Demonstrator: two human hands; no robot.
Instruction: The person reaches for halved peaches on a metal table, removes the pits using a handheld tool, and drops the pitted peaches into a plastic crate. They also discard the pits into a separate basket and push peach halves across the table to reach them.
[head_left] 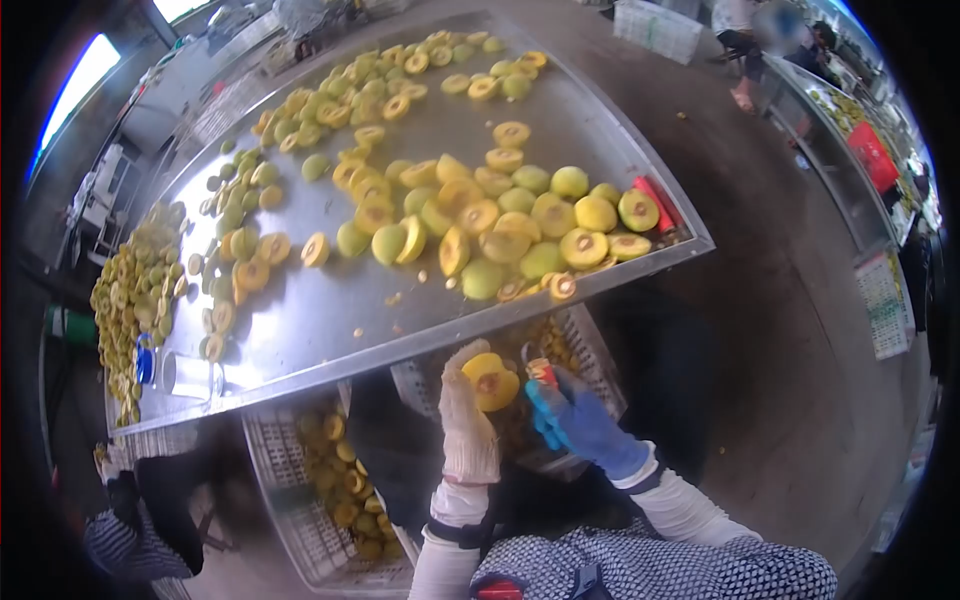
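Note:
My left hand (468, 420), in a whitish knitted glove, holds a halved yellow fruit (490, 382) with its cut face and brown centre turned up. Close on its right, my right hand (590, 425), in a blue glove, is closed around a small tool with a red handle (541, 373) and a curved metal tip (527, 352). The tip is apart from the fruit. Both hands are just below the front edge of the metal table (400, 345), above a crate (598, 350) with yellow pieces in it.
Many green and yellow fruits (480, 220), whole and halved, lie on the table. A red object (656, 205) is at its right corner. A white crate of halves (285, 500) stands lower left. A person (135, 530) sits at lower left; others are at upper right.

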